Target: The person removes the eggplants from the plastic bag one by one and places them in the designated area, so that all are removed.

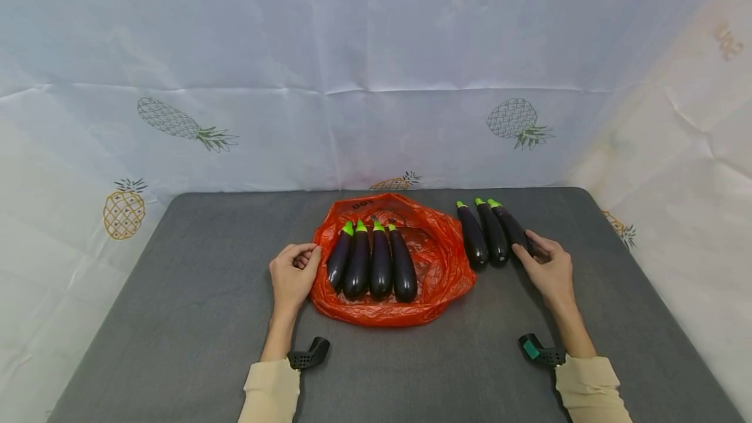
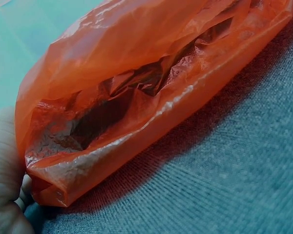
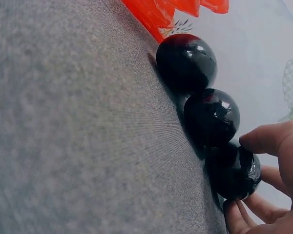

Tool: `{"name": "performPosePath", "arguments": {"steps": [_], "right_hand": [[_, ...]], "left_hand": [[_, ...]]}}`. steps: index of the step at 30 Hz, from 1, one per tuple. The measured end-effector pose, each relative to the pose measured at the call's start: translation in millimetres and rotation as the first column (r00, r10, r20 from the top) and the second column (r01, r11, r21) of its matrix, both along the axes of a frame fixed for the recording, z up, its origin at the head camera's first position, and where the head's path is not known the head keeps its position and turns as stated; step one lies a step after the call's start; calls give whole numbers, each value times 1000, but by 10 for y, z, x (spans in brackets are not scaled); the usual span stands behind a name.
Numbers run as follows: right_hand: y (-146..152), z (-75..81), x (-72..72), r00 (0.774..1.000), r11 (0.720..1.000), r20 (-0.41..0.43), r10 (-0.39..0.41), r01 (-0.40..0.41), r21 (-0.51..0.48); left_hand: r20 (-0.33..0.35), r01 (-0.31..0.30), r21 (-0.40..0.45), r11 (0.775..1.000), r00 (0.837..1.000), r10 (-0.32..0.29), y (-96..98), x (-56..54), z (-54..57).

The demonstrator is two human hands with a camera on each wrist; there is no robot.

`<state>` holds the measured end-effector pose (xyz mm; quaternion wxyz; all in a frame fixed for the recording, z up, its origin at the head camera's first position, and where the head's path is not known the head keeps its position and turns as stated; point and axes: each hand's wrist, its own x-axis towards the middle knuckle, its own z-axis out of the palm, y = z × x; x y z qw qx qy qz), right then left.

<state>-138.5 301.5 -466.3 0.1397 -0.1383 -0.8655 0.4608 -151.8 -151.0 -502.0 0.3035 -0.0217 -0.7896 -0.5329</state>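
The crinkled red plastic bag (image 1: 376,317) lies on the dark grey tabletop (image 1: 435,377). Four glossy, dark-purple eggplants with green caps (image 1: 380,266) lie side by side in the bag's left part. Three matching eggplants (image 1: 493,234) lie outside, just right of the bag. Judged by this layout, four are placed and three remain. The left hand (image 1: 294,274) pinches the bag's left rim between thumb and curled fingers. The right hand (image 1: 551,267) grips the outermost eggplant (image 1: 510,224), thumb opposing fingers.
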Motion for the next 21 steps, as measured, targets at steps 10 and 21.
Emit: {"name": "performPosePath", "arguments": {"steps": [10,21], "right_hand": [[4,-18,10,1000,1000,-8,-4,4,3],[-5,-20,12,997,999,-72,-30,29,-16]], "left_hand": [[-6,4,12,1000,1000,-3,9,0,7],[-11,7,11,1000,1000,-7,12,-3,18]]}}
